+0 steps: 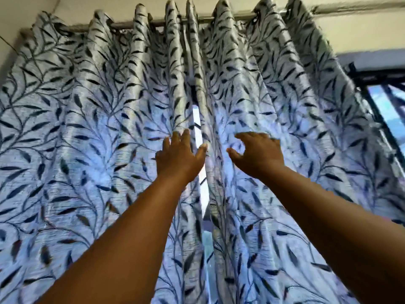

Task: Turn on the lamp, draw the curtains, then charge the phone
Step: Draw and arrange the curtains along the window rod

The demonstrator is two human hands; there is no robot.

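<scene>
— Two pale silvery-blue fabric curtain panels with dark leaf print noted: left panel (87, 132), right panel (285, 119). Hung in deep folds from a grey metal rod (203, 18) near the ceiling. Position?

— Nearly met at centre. Separated only by a narrow bright slit of daylight (200, 163) running down between the inner edges. Uncovered strip of dark-framed window (385, 102) seen past the right panel's outer edge.

— Left hand (180, 157)?

— Raised, palm toward the left panel at its inner edge. Fingers (175, 139) spread and extended, laid flat on the fabric; thumb reaching across toward the slit. No fold pinched, as far as visible.

— Right hand (259, 153)?

— Raised just beside the right panel's inner edge. Fingers curled into a loose, half-open claw, thumb apart from them. Blurred; cannot tell whether touching the cloth. Nothing gripped.

— Hands relative to each other?

— Near, one each side of the slit, not touching.
</scene>
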